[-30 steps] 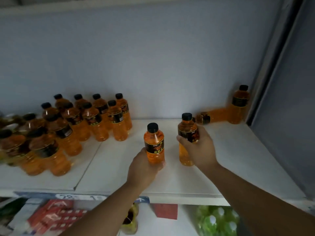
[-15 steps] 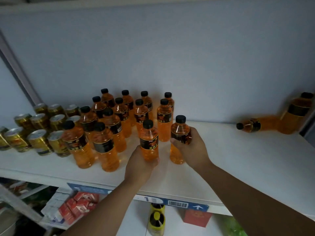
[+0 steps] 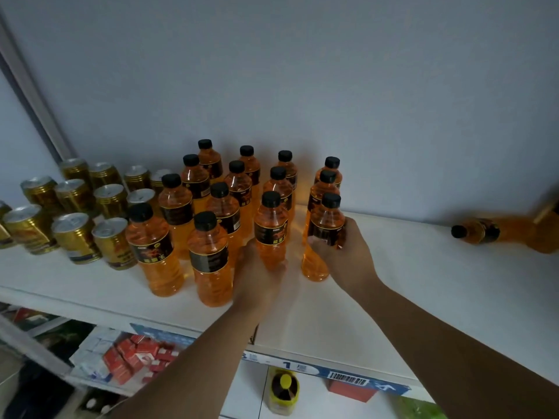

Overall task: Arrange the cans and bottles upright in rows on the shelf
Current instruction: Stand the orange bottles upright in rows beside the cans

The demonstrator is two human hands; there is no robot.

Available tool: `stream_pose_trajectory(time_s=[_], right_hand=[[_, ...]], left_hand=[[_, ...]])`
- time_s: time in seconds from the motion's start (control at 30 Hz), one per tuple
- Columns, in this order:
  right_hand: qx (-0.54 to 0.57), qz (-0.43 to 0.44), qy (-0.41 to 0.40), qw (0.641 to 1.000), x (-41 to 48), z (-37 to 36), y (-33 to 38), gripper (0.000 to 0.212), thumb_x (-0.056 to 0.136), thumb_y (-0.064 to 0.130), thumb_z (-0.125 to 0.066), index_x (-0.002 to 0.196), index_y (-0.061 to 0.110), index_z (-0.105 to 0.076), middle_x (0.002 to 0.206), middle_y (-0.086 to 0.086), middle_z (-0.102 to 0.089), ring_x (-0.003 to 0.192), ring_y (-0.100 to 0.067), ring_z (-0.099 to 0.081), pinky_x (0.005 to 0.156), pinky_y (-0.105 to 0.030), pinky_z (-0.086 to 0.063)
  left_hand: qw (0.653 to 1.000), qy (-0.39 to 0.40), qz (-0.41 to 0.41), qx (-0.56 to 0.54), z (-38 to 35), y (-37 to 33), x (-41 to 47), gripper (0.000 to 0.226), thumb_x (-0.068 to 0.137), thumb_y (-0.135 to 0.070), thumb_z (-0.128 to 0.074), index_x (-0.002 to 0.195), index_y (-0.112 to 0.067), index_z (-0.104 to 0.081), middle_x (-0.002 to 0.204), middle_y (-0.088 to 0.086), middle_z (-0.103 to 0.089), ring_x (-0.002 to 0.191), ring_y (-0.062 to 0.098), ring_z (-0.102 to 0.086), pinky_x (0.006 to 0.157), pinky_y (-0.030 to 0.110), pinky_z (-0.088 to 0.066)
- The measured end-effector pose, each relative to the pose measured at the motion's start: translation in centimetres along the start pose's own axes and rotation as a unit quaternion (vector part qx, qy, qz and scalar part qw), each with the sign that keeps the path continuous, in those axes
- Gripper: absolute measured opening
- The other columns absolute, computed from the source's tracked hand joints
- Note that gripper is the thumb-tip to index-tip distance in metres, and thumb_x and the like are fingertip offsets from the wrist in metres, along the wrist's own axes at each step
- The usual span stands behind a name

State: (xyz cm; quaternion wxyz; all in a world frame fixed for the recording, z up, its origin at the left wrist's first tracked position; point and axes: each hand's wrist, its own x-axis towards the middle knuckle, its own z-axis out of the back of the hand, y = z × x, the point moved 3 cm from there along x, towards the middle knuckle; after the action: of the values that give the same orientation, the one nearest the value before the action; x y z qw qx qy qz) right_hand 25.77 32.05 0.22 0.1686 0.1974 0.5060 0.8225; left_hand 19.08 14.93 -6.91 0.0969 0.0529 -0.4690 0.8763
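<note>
Fingers of my right hand (image 3: 341,255) wrap one orange bottle (image 3: 322,237) around its label; my left hand (image 3: 257,270) clasps another bottle (image 3: 270,229) low down. Both stand at the front of the bottle rows (image 3: 230,189) on the shelf (image 3: 423,297). Pushing either one in too fast could, I judge, knock its close neighbours over like dominoes toward the cans (image 3: 75,207).

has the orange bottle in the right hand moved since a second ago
Yes. The orange bottle in the right hand has travelled left along the white shelf, reaching the standing bottle rows.
</note>
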Motion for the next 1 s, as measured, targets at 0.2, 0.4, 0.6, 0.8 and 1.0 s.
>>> stream_pose_trajectory(time_s=[0.2, 0.4, 0.6, 0.8, 1.0], right_hand=[[-0.012, -0.001, 0.009, 1.0, 0.2, 0.0, -0.4, 0.051, 0.087, 0.034, -0.076, 0.13, 0.029, -0.048, 0.106, 0.019, -0.057, 0.091, -0.001, -0.056, 0.073, -0.012, -0.04], [-0.01, -0.011, 0.021, 1.0, 0.1, -0.1, -0.6, 0.059, 0.085, 0.026, -0.078, 0.136, 0.025, -0.047, 0.119, 0.011, -0.059, 0.108, -0.011, -0.057, 0.089, -0.027, -0.044], [-0.051, -0.046, 0.06, 0.996, -0.9, -0.1, -1.9, 0.073, 0.088, 0.029, -0.077, 0.147, 0.022, -0.035, 0.124, 0.009, -0.055, 0.116, -0.018, -0.057, 0.085, -0.028, -0.043], [-0.069, -0.091, 0.047, 0.992, -3.1, -0.3, -3.3, 0.088, 0.085, 0.047, -0.076, 0.154, 0.022, -0.026, 0.15, -0.003, -0.049, 0.13, -0.026, -0.055, 0.094, -0.032, -0.047], [-0.089, -0.09, 0.023, 0.992, -5.5, 0.4, -4.3, 0.088, 0.083, 0.054, -0.076, 0.151, 0.02, -0.032, 0.149, -0.003, -0.049, 0.13, -0.023, -0.053, 0.099, -0.033, -0.046]], left_hand=[[1.0, 0.005, 0.01, -0.001, -0.5, -0.1, 0.6, 0.066, 0.09, -0.038, -0.074, 0.147, -0.031, -0.039, 0.146, -0.005, -0.054, 0.136, 0.024, -0.052, 0.103, 0.031, -0.035], [1.0, 0.013, 0.022, 0.002, -0.3, -0.3, 0.6, 0.067, 0.09, -0.038, -0.074, 0.147, -0.031, -0.039, 0.148, -0.004, -0.053, 0.136, 0.026, -0.052, 0.105, 0.036, -0.04], [0.997, 0.059, 0.031, 0.027, 0.3, 0.8, 1.0, 0.055, 0.078, -0.063, -0.068, 0.125, -0.035, -0.057, 0.116, -0.011, -0.069, 0.106, 0.017, -0.068, 0.09, 0.037, -0.057], [0.997, 0.065, 0.022, 0.045, 1.4, 0.1, -1.5, 0.033, 0.09, -0.04, -0.073, 0.117, -0.027, -0.062, 0.114, -0.008, -0.071, 0.102, 0.016, -0.067, 0.081, 0.028, -0.049], [0.996, 0.068, 0.021, 0.057, 1.6, 0.0, -4.2, 0.052, 0.087, -0.042, -0.075, 0.131, -0.023, -0.054, 0.131, -0.001, -0.063, 0.119, 0.025, -0.061, 0.095, 0.031, -0.048]])
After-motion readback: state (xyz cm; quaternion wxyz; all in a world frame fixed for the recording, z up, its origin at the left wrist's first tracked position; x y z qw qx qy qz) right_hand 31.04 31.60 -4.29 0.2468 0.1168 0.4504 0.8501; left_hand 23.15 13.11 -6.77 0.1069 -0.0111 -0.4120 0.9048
